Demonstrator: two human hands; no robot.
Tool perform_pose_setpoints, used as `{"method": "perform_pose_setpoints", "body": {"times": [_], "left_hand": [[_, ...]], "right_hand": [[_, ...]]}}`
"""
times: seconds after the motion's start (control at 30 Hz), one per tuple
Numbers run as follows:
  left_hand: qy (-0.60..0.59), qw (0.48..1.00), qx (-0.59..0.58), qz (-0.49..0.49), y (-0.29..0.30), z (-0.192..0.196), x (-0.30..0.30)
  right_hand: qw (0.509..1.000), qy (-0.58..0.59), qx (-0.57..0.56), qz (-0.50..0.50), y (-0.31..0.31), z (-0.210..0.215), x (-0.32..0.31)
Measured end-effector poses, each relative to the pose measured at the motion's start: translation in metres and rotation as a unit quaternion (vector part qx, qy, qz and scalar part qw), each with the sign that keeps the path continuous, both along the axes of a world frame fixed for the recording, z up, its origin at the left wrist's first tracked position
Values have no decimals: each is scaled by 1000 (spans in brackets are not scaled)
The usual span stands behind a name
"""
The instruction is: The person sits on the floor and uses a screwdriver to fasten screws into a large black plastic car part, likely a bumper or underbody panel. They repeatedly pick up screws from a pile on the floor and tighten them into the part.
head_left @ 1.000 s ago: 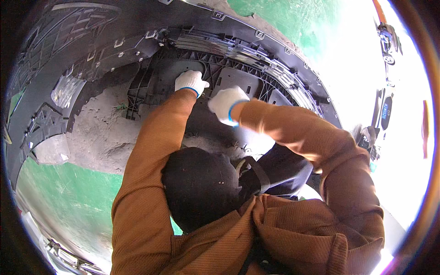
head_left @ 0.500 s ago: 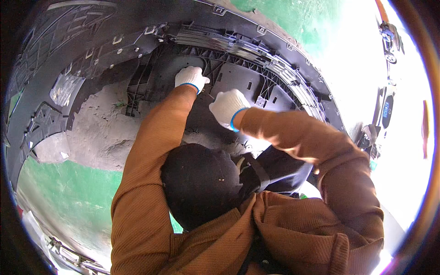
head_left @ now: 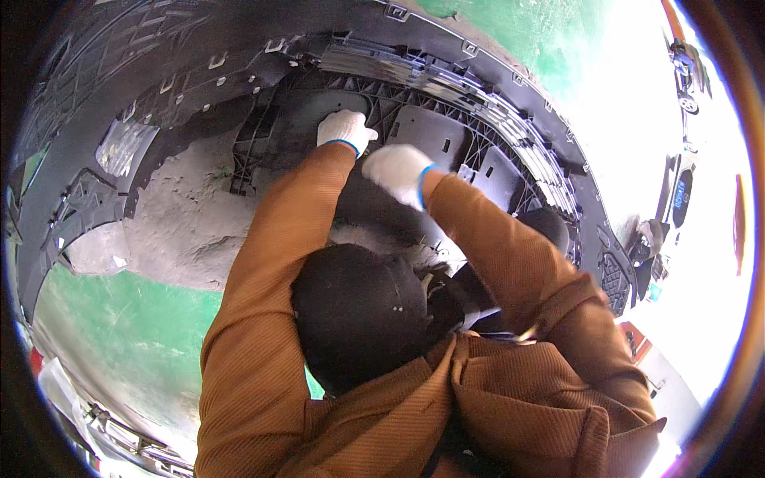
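Note:
A large black plastic car bumper (head_left: 315, 60) curves around the far side of my hands, its ribbed inner side showing. My left hand (head_left: 344, 130), in a white knitted glove with a blue cuff, is closed over the near part of a dark panel (head_left: 307, 111) inside the bumper, thumb to the right. What its fingers hold is hidden. Just right of it and a little nearer, my right hand (head_left: 396, 171) wears a matching glove. It looks curled into a fist and is blurred by motion; anything in it cannot be made out. The hands are close but apart.
Slatted grille strips (head_left: 470, 95) run along the bumper's far right. A dusty grey sheet (head_left: 187, 211) lies to the left, with green floor (head_left: 131, 334) beyond it. My dark-clothed knee (head_left: 358, 315) is between my arms. Parked vehicles (head_left: 680, 187) stand at the right.
My right hand has moved away from me and closer to my left hand, and its elbow has come inward. The view has shifted slightly; my left hand stays at the same panel.

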State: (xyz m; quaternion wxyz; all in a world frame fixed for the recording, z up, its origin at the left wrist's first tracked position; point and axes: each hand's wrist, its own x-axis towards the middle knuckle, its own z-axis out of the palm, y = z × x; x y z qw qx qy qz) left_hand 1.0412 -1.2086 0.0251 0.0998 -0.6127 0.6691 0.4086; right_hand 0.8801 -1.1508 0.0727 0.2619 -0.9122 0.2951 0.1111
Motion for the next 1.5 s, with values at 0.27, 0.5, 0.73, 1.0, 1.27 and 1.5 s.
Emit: {"method": "perform_pose_setpoints", "body": {"times": [0.27,0.5,0.73,1.0,1.27,1.5], "left_hand": [[8,1000,8,8,4,-7,11],[30,999,27,8,-1,6,5],[9,999,19,24,8,8,8],[52,997,-38,40,8,-5,13],[491,740,119,444,95,15,61],[550,529,255,594,185,47,95]], "right_hand": [[953,292,74,-3,-7,99,41],[744,-186,464,-442,6,20,-29],[955,294,8,-32,20,85,27],[540,-101,540,-637,-1,86,11],[850,-136,250,-442,40,118,-28],[944,-74,28,-320,23,93,-11]]}}
